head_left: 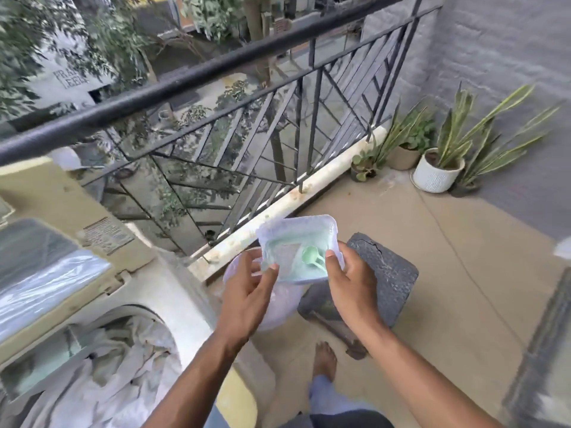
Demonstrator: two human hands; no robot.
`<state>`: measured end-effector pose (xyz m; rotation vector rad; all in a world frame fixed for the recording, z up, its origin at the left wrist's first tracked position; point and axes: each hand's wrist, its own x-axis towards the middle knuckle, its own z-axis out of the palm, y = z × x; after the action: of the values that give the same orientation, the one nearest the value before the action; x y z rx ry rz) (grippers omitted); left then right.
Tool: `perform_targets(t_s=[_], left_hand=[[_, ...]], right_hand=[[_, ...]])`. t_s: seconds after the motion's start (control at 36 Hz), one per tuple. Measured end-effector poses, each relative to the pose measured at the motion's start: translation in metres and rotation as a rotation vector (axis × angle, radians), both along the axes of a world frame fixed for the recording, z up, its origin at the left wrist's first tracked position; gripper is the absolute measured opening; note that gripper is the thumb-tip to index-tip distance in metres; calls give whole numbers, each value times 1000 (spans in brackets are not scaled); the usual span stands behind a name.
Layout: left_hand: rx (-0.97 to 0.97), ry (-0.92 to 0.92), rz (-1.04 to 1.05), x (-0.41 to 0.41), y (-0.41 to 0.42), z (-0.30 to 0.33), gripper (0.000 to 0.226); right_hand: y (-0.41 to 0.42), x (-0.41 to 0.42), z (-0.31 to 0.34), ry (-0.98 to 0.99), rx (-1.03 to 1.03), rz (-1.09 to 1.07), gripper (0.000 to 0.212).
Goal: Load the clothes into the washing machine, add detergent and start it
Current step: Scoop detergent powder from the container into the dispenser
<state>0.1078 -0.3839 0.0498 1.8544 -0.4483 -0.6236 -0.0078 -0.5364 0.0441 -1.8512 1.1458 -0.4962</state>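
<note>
Bare foot (323, 359) on tan balcony floor (463, 273). At left, open top-loading washing machine (173, 291), pale clothes (117, 366) heaped in the drum. Held over the floor, translucent detergent tub (298, 239), green scoop (312, 257) lying inside: left grip (247, 291) pinching its near edge, right grip (352, 285) clasping its side. Beyond, grey block (389, 273), black railing (216, 88), potted plants (438, 168) against grey wall.

translucent lilac tub (298, 230), mint-green scoop (312, 256), black railing (197, 78)
</note>
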Motion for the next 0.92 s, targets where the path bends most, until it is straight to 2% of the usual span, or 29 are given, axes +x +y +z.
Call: perform_targets(t_s=[0.11, 0.25, 0.28, 0.36, 0.42, 0.47, 0.5, 0.56, 0.69, 0.92], left_hand=[[117, 5, -132, 3, -54, -15, 38], [280, -1, -205, 10, -118, -51, 63], [316, 4, -222, 10, -131, -59, 60], [362, 28, -296, 7, -167, -78, 29], [398, 43, -357, 8, -189, -97, 37], [445, 71, -400, 5, -206, -117, 40], [471, 89, -419, 4, -214, -128, 52], [520, 154, -449, 1, -227, -148, 62], [608, 244, -504, -15, -262, -191, 58], [667, 330, -504, -30, -302, -234, 68]], right_hand=[[-40, -15, -22, 20, 25, -57, 15], [-85, -30, -62, 65, 74, -123, 19], [-93, -33, -71, 85, 85, -134, 22], [-116, -42, -102, 125, 145, -145, 19], [-130, -49, -124, 163, 219, -155, 9], [-143, -55, -144, 221, 305, -169, 31], [-150, -59, -153, 250, 339, -176, 41], [-163, -63, -167, 282, 402, -193, 50], [-194, -72, -202, 314, 513, -225, 60], [-221, -79, -235, 275, 614, -305, 64]])
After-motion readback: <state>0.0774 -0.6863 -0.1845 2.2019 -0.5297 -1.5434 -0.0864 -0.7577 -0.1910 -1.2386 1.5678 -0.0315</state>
